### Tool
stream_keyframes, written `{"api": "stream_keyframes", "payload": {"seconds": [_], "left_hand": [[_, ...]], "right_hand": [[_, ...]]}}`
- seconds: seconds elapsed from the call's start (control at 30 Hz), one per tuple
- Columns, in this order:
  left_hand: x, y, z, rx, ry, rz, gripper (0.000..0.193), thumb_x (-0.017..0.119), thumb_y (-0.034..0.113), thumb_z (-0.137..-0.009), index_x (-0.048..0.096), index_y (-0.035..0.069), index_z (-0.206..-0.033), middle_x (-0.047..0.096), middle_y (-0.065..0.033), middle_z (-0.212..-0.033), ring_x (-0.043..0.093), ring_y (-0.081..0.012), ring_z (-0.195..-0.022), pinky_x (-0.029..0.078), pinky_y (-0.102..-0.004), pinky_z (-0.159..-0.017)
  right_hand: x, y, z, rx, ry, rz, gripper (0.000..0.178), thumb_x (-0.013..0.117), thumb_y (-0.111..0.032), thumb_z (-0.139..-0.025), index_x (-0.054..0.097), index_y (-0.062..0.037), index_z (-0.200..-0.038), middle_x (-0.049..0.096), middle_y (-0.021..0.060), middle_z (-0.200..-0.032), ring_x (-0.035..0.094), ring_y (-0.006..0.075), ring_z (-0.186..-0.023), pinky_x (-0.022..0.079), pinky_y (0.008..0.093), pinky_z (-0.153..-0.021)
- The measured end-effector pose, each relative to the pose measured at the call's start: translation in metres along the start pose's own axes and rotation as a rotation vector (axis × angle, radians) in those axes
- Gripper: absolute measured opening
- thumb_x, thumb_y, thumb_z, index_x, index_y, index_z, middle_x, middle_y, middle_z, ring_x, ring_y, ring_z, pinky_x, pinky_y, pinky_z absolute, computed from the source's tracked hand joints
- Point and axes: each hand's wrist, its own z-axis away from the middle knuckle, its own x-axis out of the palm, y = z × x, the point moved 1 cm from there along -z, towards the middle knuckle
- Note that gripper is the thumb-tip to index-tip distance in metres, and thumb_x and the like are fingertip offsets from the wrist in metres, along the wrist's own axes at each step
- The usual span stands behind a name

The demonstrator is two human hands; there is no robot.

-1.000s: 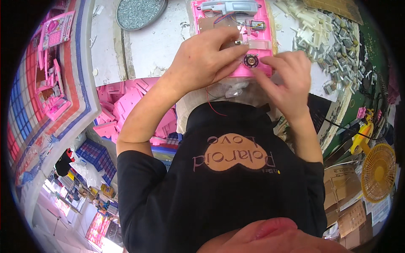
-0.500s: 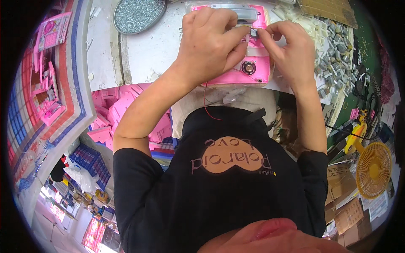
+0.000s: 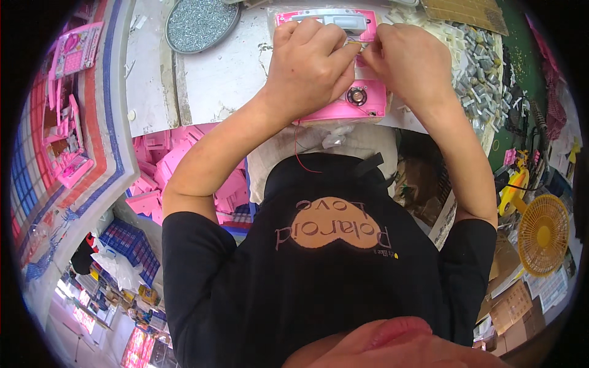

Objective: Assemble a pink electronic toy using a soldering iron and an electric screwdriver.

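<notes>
A pink plastic toy housing (image 3: 328, 113) lies at the front edge of the white table, its inner side up. A small round black speaker (image 3: 356, 95) sits in its near part, and a pale grey plastic piece (image 3: 350, 23) crosses its far part. My left hand (image 3: 310, 70) is over the housing's left side, thumb and index finger closed near thin yellowish wires (image 3: 354, 42). My right hand (image 3: 414, 64) bends over the right side, fingertips pinched together close to the left ones. Whatever is between the right fingertips is hidden. A red wire (image 3: 297, 150) hangs from the housing's near edge.
A round tray of small screws (image 3: 202, 24) stands at the far left. Right of my hands lie piled small motors with white parts (image 3: 485, 80), beside cardboard (image 3: 469, 13). Pink plastic parts (image 3: 184, 159) fill a space below the table's left edge. A yellow fan (image 3: 543, 236) is at right.
My right hand has turned over and closed in, its elbow swinging outward. The small dark part seen between the fingertips is now hidden. The housing appears slightly further left.
</notes>
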Motion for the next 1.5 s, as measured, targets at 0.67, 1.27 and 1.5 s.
{"api": "stream_keyframes", "payload": {"seconds": [0.67,1.27,1.5], "left_hand": [[-0.003,0.006,-0.002,-0.01,-0.033,-0.023,0.022,0.075,0.033,-0.072,0.069,0.014,-0.079,0.057,-0.002,-0.09,0.055,-0.0233,-0.09,0.035,-0.045,-0.086],[-0.004,0.005,-0.018,-0.081,-0.03,0.172,0.032,0.081,0.007,-0.069,0.068,0.013,-0.097,0.058,-0.0031,-0.089,0.057,-0.0246,-0.084,0.035,-0.0417,-0.081],[-0.017,0.009,-0.018,-0.119,-0.129,0.066,0.028,0.075,0.003,-0.068,0.068,0.011,-0.094,0.056,-0.0052,-0.087,0.053,-0.0261,-0.079,0.035,-0.042,-0.076]], "right_hand": [[-0.018,-0.032,0.001,-0.295,-0.109,0.056,0.003,0.074,-0.014,-0.07,0.075,-0.013,-0.072,0.072,0.0092,-0.073,0.074,0.0257,-0.075,0.058,0.0383,-0.066],[-0.035,0.587,-0.085,0.711,-0.198,0.478,0.028,0.059,-0.033,-0.1,0.076,-0.0175,-0.116,0.073,0.0064,-0.11,0.069,0.0266,-0.108,0.056,0.0457,-0.094],[0.015,0.561,-0.145,0.845,-0.026,0.712,0.039,0.048,-0.029,-0.103,0.061,-0.0219,-0.139,0.029,0.009,-0.166,0.032,0.0414,-0.148,0.045,0.0679,-0.104]]}}
